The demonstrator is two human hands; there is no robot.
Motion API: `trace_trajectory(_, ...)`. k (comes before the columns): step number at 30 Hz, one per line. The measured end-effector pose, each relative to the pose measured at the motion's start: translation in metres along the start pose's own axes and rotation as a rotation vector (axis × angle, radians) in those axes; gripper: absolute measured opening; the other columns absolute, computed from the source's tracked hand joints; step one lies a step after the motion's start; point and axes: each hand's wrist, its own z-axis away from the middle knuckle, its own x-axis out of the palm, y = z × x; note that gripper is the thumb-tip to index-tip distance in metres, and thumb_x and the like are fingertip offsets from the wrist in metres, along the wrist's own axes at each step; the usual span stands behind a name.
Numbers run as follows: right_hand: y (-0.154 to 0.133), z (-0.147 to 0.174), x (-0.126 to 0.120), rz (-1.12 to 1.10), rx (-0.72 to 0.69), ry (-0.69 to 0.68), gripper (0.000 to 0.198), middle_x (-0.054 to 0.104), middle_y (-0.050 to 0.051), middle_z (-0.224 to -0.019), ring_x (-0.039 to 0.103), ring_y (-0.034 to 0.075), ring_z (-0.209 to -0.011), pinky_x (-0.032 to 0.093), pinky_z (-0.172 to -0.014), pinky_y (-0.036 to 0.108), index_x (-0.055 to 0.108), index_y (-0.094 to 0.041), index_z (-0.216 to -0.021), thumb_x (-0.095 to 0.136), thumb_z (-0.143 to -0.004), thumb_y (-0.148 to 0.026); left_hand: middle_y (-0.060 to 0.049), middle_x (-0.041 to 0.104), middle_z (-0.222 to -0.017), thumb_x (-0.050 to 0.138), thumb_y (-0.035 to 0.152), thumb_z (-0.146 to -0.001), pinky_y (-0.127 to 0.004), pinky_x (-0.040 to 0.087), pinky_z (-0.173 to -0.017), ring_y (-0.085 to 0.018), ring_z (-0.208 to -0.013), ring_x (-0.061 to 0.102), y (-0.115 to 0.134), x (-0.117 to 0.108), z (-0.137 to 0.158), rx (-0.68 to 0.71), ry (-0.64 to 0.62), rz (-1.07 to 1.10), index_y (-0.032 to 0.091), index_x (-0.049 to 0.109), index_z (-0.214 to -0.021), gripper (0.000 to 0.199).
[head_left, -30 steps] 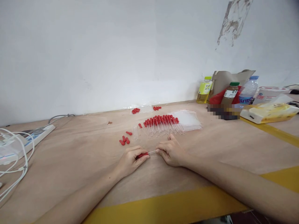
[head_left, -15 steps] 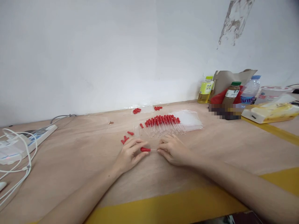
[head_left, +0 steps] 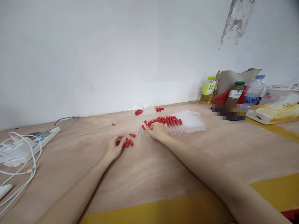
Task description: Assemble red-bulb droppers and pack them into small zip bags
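Observation:
My left hand (head_left: pixel 115 147) is at the left edge of a small group of loose red rubber bulbs (head_left: pixel 131 143). Its fingers curl loosely with a gap to the thumb, and the thumb tip touches or nearly touches a bulb. My right hand (head_left: pixel 158 130) reaches to the left end of a row of droppers (head_left: pixel 171 119) with red bulbs and thin clear stems. Its fingers are pinched on what looks like a dropper (head_left: pixel 145 122), whose stem they mostly hide. Between the hands lie several bare clear tubes (head_left: pixel 138 134).
Clear plastic bags (head_left: pixel 190 120) lie right of the row. More red bulbs (head_left: pixel 138 112) rest on plastic by the wall. A power strip (head_left: pixel 48 137) with white cables (head_left: pixel 30 155) is at left; bottles (head_left: pixel 207 90) and a tissue pack (head_left: pixel 273 113) stand at right.
The hands have parted from the dropper they held together. My right hand has moved forward to the row's left end, my left hand back left to the loose bulbs, which have shifted.

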Motion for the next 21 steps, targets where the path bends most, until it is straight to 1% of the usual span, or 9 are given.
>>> trace_trajectory(2, -0.006, -0.003, 0.011, 0.060, 0.007, -0.002, 0.027, 0.066, 0.007, -0.073, 0.059, 0.021, -0.074, 0.029, -0.079, 0.039, 0.064, -0.018, -0.068, 0.046, -0.075, -0.037, -0.004, 0.066, -0.064, 0.055, 0.042, -0.072, -0.027, 0.045, -0.056, -0.018, -0.059, 0.061, 0.001, 0.001, 0.001, 0.009, -0.019, 0.011, 0.014, 0.059, -0.088, 0.033)
trace_trajectory(4, -0.007, -0.006, 0.017, 0.091, 0.017, -0.016, 0.027, 0.066, 0.008, -0.076, 0.059, 0.022, -0.075, 0.027, -0.081, 0.040, 0.064, -0.017, -0.073, 0.047, -0.074, -0.038, -0.004, 0.066, -0.064, 0.056, 0.043, -0.072, -0.026, 0.046, -0.055, -0.018, -0.059, 0.061, 0.001, 0.001, 0.002, 0.020, -0.046, 0.020, 0.014, 0.059, -0.089, 0.034)
trace_trajectory(6, -0.004, -0.006, 0.019, 0.101, 0.013, -0.024, 0.029, 0.066, 0.008, -0.077, 0.059, 0.022, -0.076, 0.025, -0.082, 0.042, 0.064, -0.017, -0.074, 0.047, -0.074, -0.041, -0.004, 0.066, -0.068, 0.058, 0.043, -0.071, -0.027, 0.047, -0.056, -0.018, -0.061, 0.062, 0.002, 0.003, 0.004, 0.040, -0.085, 0.035, 0.015, 0.059, -0.091, 0.034)
trace_trajectory(8, -0.003, -0.004, 0.017, 0.106, -0.006, -0.013, 0.032, 0.066, 0.009, -0.076, 0.058, 0.022, -0.075, 0.023, -0.083, 0.042, 0.063, -0.017, -0.073, 0.047, -0.074, -0.044, -0.006, 0.066, -0.077, 0.060, 0.041, -0.070, -0.028, 0.049, -0.061, -0.018, -0.066, 0.063, 0.002, 0.004, 0.005, 0.071, -0.117, 0.058, 0.016, 0.059, -0.091, 0.033)
trace_trajectory(11, -0.007, 0.001, 0.013, 0.083, -0.088, 0.021, 0.033, 0.066, 0.008, -0.075, 0.058, 0.020, -0.074, 0.024, -0.081, 0.039, 0.062, -0.017, -0.073, 0.044, -0.076, -0.044, -0.007, 0.064, -0.092, 0.062, 0.038, -0.069, -0.032, 0.049, -0.074, -0.020, -0.080, 0.062, 0.004, 0.007, 0.007, 0.135, -0.136, 0.098, 0.017, 0.059, -0.093, 0.032)
trace_trajectory(14, -0.019, 0.004, 0.013, 0.038, -0.205, 0.014, 0.025, 0.066, 0.006, -0.078, 0.057, 0.019, -0.078, 0.025, -0.078, 0.035, 0.062, -0.020, -0.075, 0.044, -0.077, -0.037, -0.008, 0.061, -0.098, 0.065, 0.035, -0.067, -0.036, 0.046, -0.082, -0.021, -0.089, 0.059, 0.004, 0.008, 0.007, 0.173, -0.146, 0.126, 0.018, 0.058, -0.098, 0.036)
trace_trajectory(15, -0.023, 0.004, 0.013, 0.044, -0.226, 0.003, 0.023, 0.066, 0.006, -0.079, 0.056, 0.019, -0.079, 0.025, -0.078, 0.035, 0.062, -0.020, -0.075, 0.045, -0.076, -0.034, -0.008, 0.061, -0.097, 0.066, 0.034, -0.066, -0.037, 0.046, -0.083, -0.021, -0.089, 0.059, 0.004, 0.008, 0.007, 0.170, -0.145, 0.137, 0.018, 0.058, -0.099, 0.038)
trace_trajectory(17, -0.028, 0.003, 0.016, 0.084, -0.217, -0.015, 0.022, 0.066, 0.007, -0.080, 0.057, 0.020, -0.079, 0.024, -0.079, 0.037, 0.063, -0.019, -0.076, 0.045, -0.075, -0.031, -0.008, 0.062, -0.093, 0.067, 0.036, -0.065, -0.037, 0.047, -0.082, -0.021, -0.087, 0.060, 0.003, 0.008, 0.005, 0.133, -0.135, 0.155, 0.017, 0.056, -0.100, 0.040)
trace_trajectory(21, -0.032, -0.003, 0.021, 0.127, -0.108, -0.072, 0.027, 0.066, 0.009, -0.080, 0.058, 0.022, -0.077, 0.022, -0.083, 0.042, 0.064, -0.017, -0.081, 0.046, -0.073, -0.035, -0.007, 0.062, -0.084, 0.064, 0.040, -0.066, -0.036, 0.049, -0.072, -0.020, -0.076, 0.061, 0.001, 0.007, 0.001, 0.019, -0.117, 0.145, 0.014, 0.056, -0.099, 0.043)
